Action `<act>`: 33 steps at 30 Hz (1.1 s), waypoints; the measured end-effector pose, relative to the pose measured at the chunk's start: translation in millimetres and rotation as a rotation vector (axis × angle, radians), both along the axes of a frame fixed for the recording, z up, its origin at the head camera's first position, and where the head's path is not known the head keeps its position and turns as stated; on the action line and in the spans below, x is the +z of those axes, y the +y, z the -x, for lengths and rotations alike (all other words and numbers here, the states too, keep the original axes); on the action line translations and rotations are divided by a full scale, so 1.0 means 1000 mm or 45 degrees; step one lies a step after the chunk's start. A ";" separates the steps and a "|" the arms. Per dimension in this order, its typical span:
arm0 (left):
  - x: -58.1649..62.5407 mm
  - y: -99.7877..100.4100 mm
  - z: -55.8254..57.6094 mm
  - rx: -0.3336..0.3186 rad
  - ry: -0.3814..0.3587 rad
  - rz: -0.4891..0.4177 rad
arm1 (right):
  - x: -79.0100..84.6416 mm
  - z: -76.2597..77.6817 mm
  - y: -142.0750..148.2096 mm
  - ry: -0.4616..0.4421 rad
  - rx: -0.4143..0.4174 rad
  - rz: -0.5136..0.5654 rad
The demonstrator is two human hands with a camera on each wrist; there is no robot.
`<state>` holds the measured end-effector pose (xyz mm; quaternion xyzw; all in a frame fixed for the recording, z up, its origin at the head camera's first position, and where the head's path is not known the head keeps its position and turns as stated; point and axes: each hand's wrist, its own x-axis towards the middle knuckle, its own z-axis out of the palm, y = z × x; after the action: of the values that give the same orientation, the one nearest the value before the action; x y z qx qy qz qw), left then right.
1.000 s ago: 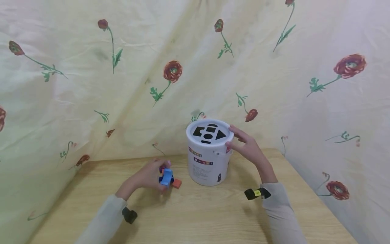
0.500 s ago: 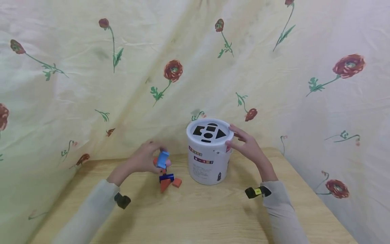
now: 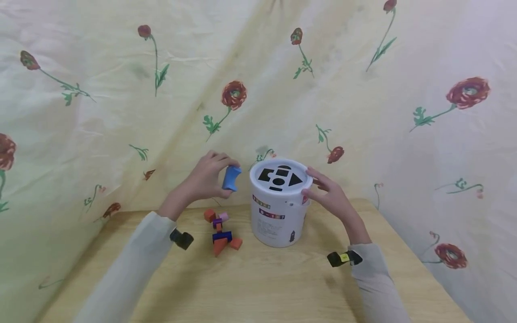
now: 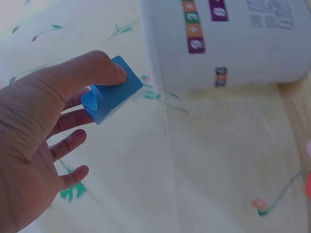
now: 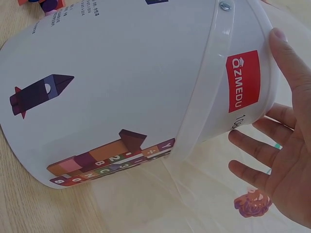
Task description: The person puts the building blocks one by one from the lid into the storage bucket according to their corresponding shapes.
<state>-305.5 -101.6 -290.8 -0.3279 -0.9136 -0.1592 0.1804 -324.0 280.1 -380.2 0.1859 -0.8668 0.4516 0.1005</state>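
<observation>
In the head view my left hand [image 3: 207, 176] holds a blue arch-shaped block [image 3: 231, 178] with concave sides, left of the bucket's rim and above the table. The left wrist view shows the thumb on one face of the blue block [image 4: 116, 90] and fingers behind it. A white bucket [image 3: 276, 224] stands upright, its lid [image 3: 266, 184] cut with black shaped holes. My right hand [image 3: 333, 197] rests against the bucket's right rim. In the right wrist view that right hand [image 5: 286, 145] has its thumb at the rim and its fingers, fairly straight, along the side.
Several small blocks lie on the wooden table [image 3: 258, 287] left of the bucket: an orange triangle [image 3: 220, 246], a dark blue piece [image 3: 222, 236], an orange block [image 3: 236, 243], a pink one [image 3: 223, 217] and others. A flowered cloth [image 3: 181, 112] hangs behind.
My left hand has lifted the blue block from among the small blocks, up and then right to beside the bucket's rim. My right hand stays at the rim.
</observation>
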 end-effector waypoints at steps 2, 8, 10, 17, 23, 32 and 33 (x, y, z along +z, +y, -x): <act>0.004 0.011 0.004 -0.013 0.015 0.012 | -0.002 -0.001 0.001 0.004 0.000 0.007; 0.012 0.043 0.014 -0.015 0.017 0.036 | -0.004 -0.003 0.002 0.003 0.002 0.032; 0.015 0.053 0.018 -0.010 0.020 0.039 | -0.003 -0.004 0.001 0.009 0.004 0.037; 0.019 0.077 0.029 0.009 -0.008 0.050 | -0.004 -0.004 0.001 0.021 -0.003 0.035; 0.018 0.088 0.039 0.036 -0.069 0.097 | -0.004 -0.004 0.000 0.018 0.005 0.044; 0.010 0.097 0.046 0.071 -0.114 0.126 | -0.002 -0.006 0.001 0.024 0.006 0.048; 0.009 0.099 0.047 0.073 -0.115 0.132 | -0.002 -0.006 0.001 0.024 0.005 0.047</act>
<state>-352.2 -3.0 -282.1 -0.3028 -0.9368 -0.1212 0.1263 -318.3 280.9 -382.2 0.1902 -0.8570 0.4659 0.1112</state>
